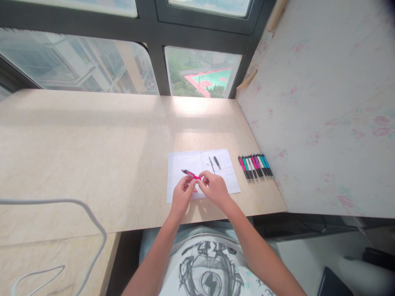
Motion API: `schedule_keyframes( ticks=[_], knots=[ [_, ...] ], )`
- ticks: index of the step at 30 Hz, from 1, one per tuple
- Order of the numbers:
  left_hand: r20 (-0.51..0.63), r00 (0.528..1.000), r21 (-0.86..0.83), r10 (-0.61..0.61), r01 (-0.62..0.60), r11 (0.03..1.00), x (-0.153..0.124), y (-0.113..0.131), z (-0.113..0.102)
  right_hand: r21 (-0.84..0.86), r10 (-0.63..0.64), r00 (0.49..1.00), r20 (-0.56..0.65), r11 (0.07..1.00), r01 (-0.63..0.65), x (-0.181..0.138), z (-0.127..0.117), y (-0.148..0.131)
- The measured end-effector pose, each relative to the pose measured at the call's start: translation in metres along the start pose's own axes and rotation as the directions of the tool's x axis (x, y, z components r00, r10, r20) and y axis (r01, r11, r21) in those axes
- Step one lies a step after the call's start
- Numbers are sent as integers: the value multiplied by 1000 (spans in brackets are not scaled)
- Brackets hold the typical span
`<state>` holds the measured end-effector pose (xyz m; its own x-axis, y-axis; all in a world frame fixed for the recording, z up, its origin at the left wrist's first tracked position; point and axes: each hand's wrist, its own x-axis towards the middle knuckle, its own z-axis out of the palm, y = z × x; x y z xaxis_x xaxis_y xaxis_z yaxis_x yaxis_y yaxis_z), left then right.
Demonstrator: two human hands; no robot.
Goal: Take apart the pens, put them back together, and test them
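Observation:
Both my hands meet over a white sheet of paper (185, 164) on the desk. My right hand (214, 188) pinches the near end of a pink pen barrel (190, 174) with a black tip, which points up and to the left. My left hand (182, 196) is closed beside it, fingers touching the same end; what those fingers hold is hidden. On the paper just beyond lie a thin refill (211, 164) and a short black pen part (217, 162).
A row of several pens (255, 167) in pink, green, white and blue lies right of the paper, near a pale wall panel (324, 107). The beige desk (92, 156) runs to a window. A white cable (89, 218) loops at the lower left.

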<state>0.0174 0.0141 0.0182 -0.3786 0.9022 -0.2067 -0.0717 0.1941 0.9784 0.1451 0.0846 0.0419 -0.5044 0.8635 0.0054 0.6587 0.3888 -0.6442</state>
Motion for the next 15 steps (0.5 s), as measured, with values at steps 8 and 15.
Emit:
schedule_keyframes(
  ticks=[8, 15],
  knots=[
    [-67, 991, -352, -118, 88, 932, -3, 4, 1, -151, 30, 999, -39, 988, -36, 12, -15, 14],
    [-9, 985, -534, -174, 142, 833, -8, 6, 3, -487, 184, 982, -43, 854, -181, 47, -3, 27]
  ],
)
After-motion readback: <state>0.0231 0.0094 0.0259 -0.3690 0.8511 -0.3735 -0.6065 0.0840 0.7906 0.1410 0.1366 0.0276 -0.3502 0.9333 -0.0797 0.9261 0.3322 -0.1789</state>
